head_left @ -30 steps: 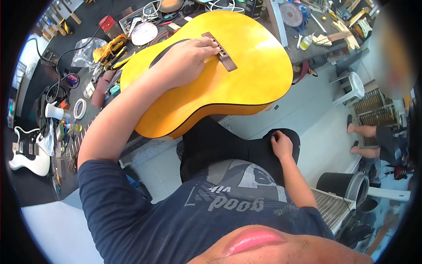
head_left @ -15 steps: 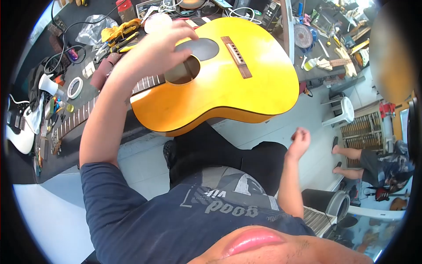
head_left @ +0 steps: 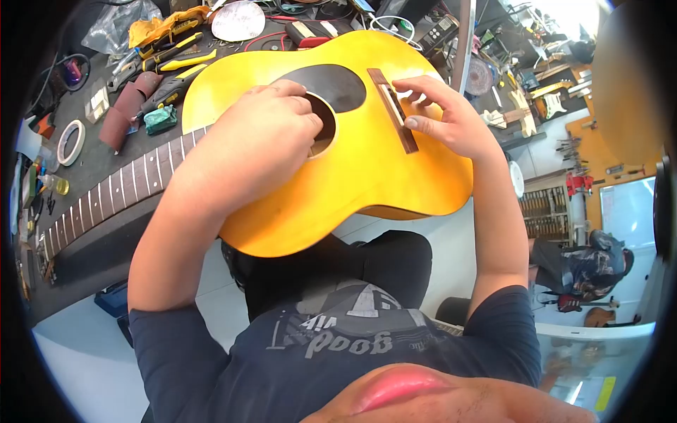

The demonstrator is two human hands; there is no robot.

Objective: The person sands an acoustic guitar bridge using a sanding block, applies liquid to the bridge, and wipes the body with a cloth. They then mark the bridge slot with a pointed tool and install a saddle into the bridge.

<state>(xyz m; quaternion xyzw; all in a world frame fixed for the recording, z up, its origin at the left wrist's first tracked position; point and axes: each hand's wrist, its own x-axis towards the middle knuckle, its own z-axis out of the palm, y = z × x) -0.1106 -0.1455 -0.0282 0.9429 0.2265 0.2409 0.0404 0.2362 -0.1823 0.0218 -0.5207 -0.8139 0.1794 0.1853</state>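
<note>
A yellow acoustic guitar [head_left: 352, 183] lies face up on the bench edge, its strings off and its neck [head_left: 123, 187] pointing left. My left hand [head_left: 278, 123] is over the round soundhole [head_left: 323, 116], with fingers curled in at its rim; the fingertips are hidden. Beside that hand is the dark pickguard [head_left: 328, 84]. My right hand [head_left: 441, 116] hovers at the brown bridge [head_left: 405, 137], fingers bent and apart, thumb near the row of pin holes. Whether its fingertips touch the bridge, I cannot tell.
Behind the guitar lie yellow-handled tools [head_left: 183, 60], sandpaper rolls [head_left: 127, 106], a green block [head_left: 161, 120] and a red-and-black meter [head_left: 310, 33]. A tape roll [head_left: 70, 143] and a small bottle [head_left: 56, 185] are at left. Another person [head_left: 592, 264] is at the far right.
My right hand has come up from beside my lap to the bridge. My left hand has dropped from above the pickguard onto the soundhole, fingers curling. The view has shifted.
</note>
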